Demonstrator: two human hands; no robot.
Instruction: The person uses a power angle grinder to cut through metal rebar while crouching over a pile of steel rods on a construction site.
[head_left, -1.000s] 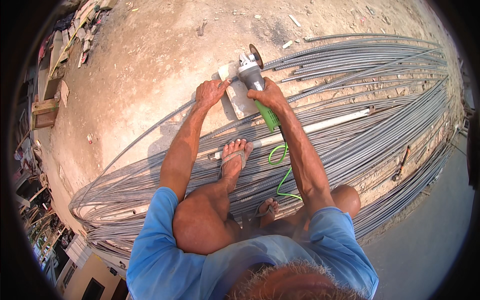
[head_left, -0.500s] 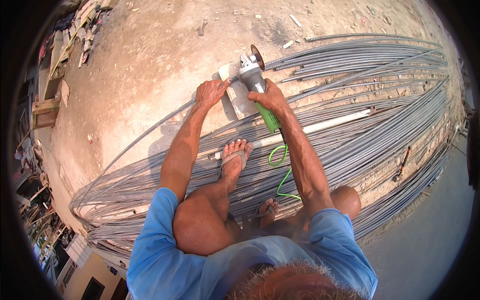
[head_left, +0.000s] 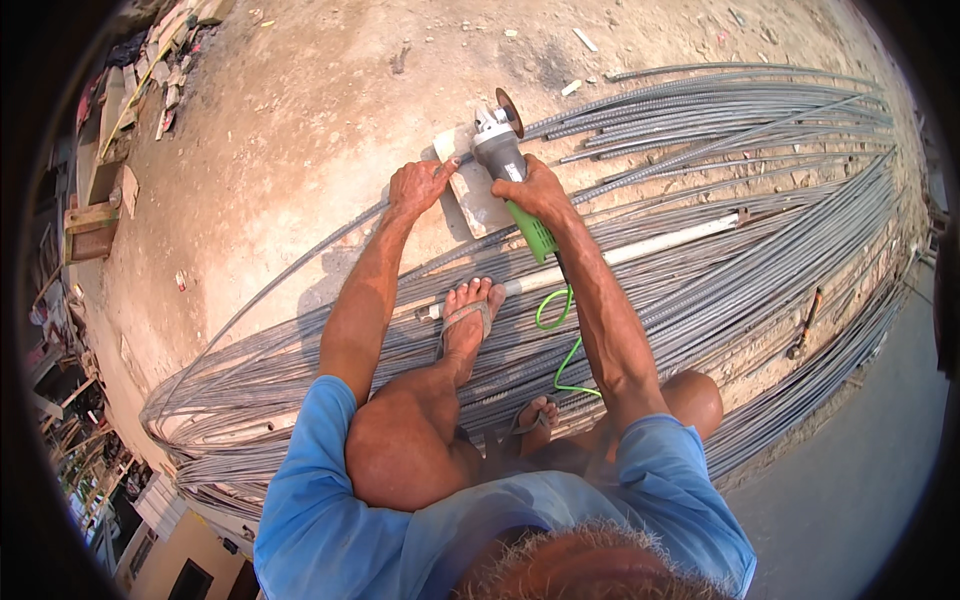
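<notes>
My right hand (head_left: pixel 538 190) is wrapped round the body of a green and grey angle grinder (head_left: pixel 498 150). Its brown cutting disc (head_left: pixel 509 112) points away from me, at the upper end, beside a steel bar. With my left hand (head_left: pixel 421 187) I grip a long ribbed rebar (head_left: pixel 325 243), which bends away to the lower left. The rebar crosses a pale block (head_left: pixel 478 202) lying on the ground between my hands. A bright green cord (head_left: pixel 563 380) trails from the grinder's lower end toward my legs.
Many long rebars (head_left: pixel 690 290) lie in bundles under my feet and off to the right. A pale pipe (head_left: pixel 650 245) lies across them. A hammer-like tool (head_left: pixel 806 325) rests at the right. Scrap wood (head_left: pixel 95 215) is piled at the far left.
Almost nothing differs. The whole scene has shifted very slightly in view; both hands keep their grips on the grinder and the rebar.
</notes>
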